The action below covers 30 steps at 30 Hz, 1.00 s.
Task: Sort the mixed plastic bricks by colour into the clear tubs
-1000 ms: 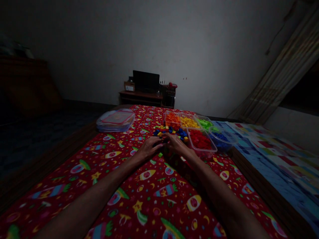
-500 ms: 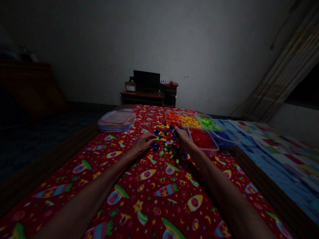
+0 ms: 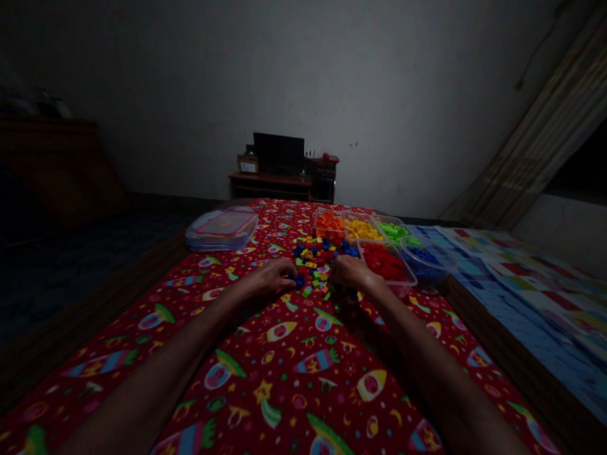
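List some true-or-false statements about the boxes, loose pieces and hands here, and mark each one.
1. The round tub holds blue pieces. True.
2. The loose pieces are all one colour. False: blue, yellow, green and red are mixed together.
3. The boxed yellow pieces sit between the boxed orange pieces and the boxed green pieces. True.
4. The left hand is inside the round tub. False: it is at the left edge of the loose pieces.
5. The right hand is nearer the box of red pieces than the left hand is. True.
6. The clear plastic stack lies right of the loose pieces. False: it lies to their left.
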{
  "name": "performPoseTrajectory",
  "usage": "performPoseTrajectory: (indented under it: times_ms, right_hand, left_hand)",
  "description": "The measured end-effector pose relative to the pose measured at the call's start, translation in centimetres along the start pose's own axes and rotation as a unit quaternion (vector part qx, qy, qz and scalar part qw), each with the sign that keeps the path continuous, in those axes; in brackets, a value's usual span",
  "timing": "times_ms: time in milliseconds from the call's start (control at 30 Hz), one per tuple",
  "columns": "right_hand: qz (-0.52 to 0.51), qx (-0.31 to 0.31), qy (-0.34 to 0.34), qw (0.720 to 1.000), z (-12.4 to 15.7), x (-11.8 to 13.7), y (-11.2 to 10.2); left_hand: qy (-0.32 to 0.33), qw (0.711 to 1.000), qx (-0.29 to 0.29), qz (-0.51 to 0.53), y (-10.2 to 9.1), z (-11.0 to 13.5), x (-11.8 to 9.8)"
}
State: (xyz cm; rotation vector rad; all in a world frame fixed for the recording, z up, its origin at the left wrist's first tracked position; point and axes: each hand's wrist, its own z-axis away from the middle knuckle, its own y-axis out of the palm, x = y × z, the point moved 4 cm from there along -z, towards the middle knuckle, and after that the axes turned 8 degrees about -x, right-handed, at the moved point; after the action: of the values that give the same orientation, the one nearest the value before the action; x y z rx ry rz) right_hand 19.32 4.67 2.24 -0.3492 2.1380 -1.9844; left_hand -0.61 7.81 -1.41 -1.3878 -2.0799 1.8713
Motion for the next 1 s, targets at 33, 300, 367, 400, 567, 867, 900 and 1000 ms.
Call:
performPoseTrajectory:
  times_ms: [33, 300, 367, 400, 567, 867, 900, 1000]
  right_hand:
    - [0.016, 0.003, -0.001, 1.0, 0.1, 0.2, 0.2]
    - [-0.08, -0.121, 0.015, 0.989, -0.5, -0.9, -0.1]
    - [-0.134, -0.166, 0.026, 0.977, -0.6, -0.8, -0.5]
    - [-0.159, -0.182, 0.025, 0.97, -0.7, -0.5, -0.6]
    - [-0.18, -0.186, 0.015, 0.966, -0.8, 1.6, -0.2]
    - [-0.085, -0.06, 0.087, 0.991, -2.0, 3.2, 0.6]
    - [-0.099, -0.041, 0.086, 0.991, -2.2, 3.1, 0.8]
    - [-0.131, -0.015, 0.071, 0.989, -2.6, 2.9, 1.2]
  left_hand:
    - [-0.012, 1.0, -0.004, 0.008, 0.1, 0.0, 0.2]
    - [-0.038, 0.999, -0.016, -0.017, -0.6, 0.3, 0.2]
    - [-0.045, 0.999, -0.023, -0.019, -1.0, 0.2, -0.3]
    - [-0.046, 0.998, -0.027, -0.013, -1.1, 0.2, -0.7]
    - [-0.017, 0.998, -0.053, -0.016, -0.9, 0.0, -2.1]
    - [0.04, 0.994, -0.032, -0.093, 1.2, 0.4, -1.5]
    - [0.039, 0.995, -0.027, -0.092, 1.3, 0.4, -1.4]
    - [0.026, 0.995, -0.018, -0.091, 1.2, 0.4, -1.1]
